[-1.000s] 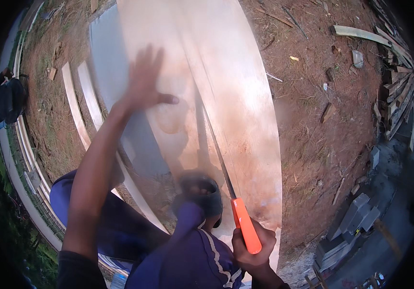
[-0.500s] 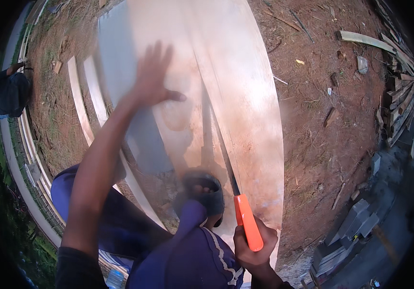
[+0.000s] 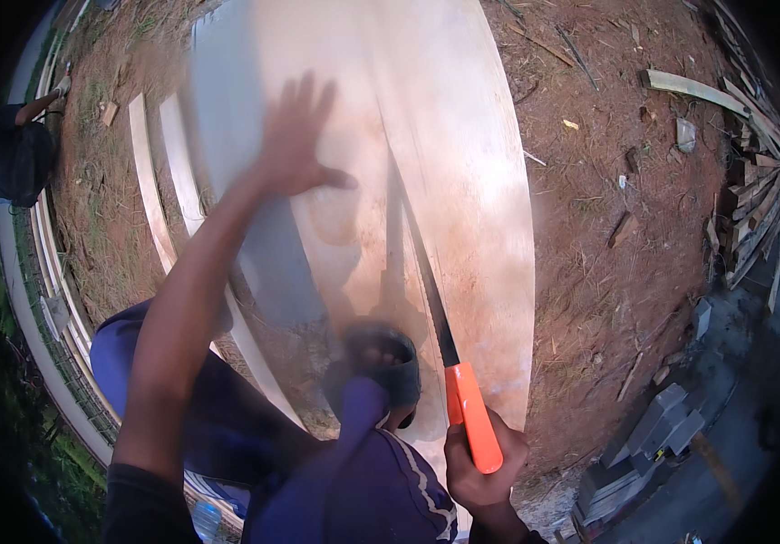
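Observation:
My right hand (image 3: 485, 464) is wrapped round the orange handle of a handsaw (image 3: 473, 422). The dark blade runs up and away to the left along a thin line on a large pale plywood sheet (image 3: 462, 145); the blade's far end meets the wood. With fingers spread, my left hand (image 3: 295, 150) lies over the left part of the sheet, its palm toward the wood. A foot in a dark sandal (image 3: 390, 372) rests on the sheet, left of the saw. Shadows of my body and arm fall across the wood.
Long pale timber strips (image 3: 181, 172) lie left of the sheet on reddish soil. A heap of wood offcuts (image 3: 757, 213) is at the far right, with grey blocks (image 3: 662, 426) nearer. Another person (image 3: 16, 154) bends at the far left. A clear plastic bottle (image 3: 207, 519) lies at the lower edge.
The saw has shifted slightly, with more of its blade showing above the wood. My left hand stays nearly in place. The person at far left has stretched an arm outward.

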Demonstrator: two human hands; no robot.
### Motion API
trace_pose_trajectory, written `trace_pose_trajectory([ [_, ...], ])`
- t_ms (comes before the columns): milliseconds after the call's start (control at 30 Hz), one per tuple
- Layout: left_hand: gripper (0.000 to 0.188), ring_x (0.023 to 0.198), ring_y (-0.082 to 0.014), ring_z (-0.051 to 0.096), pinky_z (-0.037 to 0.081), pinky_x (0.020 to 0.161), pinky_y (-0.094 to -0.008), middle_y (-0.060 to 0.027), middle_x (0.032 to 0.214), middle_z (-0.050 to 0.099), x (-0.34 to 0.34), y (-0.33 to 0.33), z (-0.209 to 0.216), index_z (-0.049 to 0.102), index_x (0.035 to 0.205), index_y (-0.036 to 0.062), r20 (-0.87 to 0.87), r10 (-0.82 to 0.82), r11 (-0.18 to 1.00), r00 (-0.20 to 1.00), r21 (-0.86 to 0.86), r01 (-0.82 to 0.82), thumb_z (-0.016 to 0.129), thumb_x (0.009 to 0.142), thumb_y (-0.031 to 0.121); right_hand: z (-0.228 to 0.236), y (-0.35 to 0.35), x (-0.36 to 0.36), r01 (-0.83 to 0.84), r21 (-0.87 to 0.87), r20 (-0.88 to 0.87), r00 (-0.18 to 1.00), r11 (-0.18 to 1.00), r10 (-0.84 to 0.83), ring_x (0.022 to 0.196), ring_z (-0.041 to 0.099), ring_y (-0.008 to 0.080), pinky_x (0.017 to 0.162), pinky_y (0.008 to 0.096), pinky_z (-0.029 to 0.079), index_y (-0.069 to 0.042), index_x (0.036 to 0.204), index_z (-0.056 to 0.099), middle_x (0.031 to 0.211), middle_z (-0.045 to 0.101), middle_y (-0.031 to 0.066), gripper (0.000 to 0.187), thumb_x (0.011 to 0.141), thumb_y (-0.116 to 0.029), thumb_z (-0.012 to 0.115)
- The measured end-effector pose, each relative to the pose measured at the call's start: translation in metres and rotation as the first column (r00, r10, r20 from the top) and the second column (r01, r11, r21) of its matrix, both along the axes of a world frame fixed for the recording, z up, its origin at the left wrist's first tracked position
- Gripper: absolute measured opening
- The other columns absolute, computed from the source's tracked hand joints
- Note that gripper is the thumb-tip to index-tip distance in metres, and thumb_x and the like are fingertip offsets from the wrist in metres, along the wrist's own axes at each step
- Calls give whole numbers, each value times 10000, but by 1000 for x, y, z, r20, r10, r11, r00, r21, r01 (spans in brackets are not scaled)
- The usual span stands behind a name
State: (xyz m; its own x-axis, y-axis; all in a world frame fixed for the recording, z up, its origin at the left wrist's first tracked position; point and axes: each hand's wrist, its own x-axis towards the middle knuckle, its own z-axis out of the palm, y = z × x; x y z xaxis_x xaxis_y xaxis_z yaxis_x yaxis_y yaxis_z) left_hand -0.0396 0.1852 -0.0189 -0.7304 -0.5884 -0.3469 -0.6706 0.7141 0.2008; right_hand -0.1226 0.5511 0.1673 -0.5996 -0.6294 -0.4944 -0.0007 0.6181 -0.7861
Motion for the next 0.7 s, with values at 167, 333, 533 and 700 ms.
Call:
trace_pose_trajectory([
  [167,1468,1550,-444,-71,17,1234,-612,-274,1673,-29,-13,-3,-2,49,1636,96,-42,-30,999,999,-15,30,866,567,684,-90,-152,-46,-96,-12,-30,995,995,95,627,688,195,603,334,520,95,1308,593,649,622,189,464,861,-28,603],
  [333,1412,1540,-491,-22,52,1211,-652,-282,1672,1,9,-5,-11,85,1636,97,-85,-38,998,996,-45,34,839,608,705,-43,-62,-16,-23,-57,136,990,998,31,654,676,174,682,302,558,97,1289,606,742,676,119,441,850,58,589],
  [533,1489,1549,-448,-79,10,1234,-607,-284,1670,-36,-9,0,-1,38,1633,85,31,-10,1000,999,2,10,867,556,692,-36,-36,-9,-30,-99,63,997,995,36,666,688,150,650,276,549,91,1320,597,755,696,129,500,822,62,611],
  [700,1497,1549,-449,-79,5,1237,-599,-281,1671,-27,-6,2,1,39,1634,90,-40,-16,999,999,27,17,885,543,668,-88,-154,-48,-55,8,91,994,998,54,591,593,167,571,332,478,77,1209,602,707,641,140,352,871,-24,593],
])
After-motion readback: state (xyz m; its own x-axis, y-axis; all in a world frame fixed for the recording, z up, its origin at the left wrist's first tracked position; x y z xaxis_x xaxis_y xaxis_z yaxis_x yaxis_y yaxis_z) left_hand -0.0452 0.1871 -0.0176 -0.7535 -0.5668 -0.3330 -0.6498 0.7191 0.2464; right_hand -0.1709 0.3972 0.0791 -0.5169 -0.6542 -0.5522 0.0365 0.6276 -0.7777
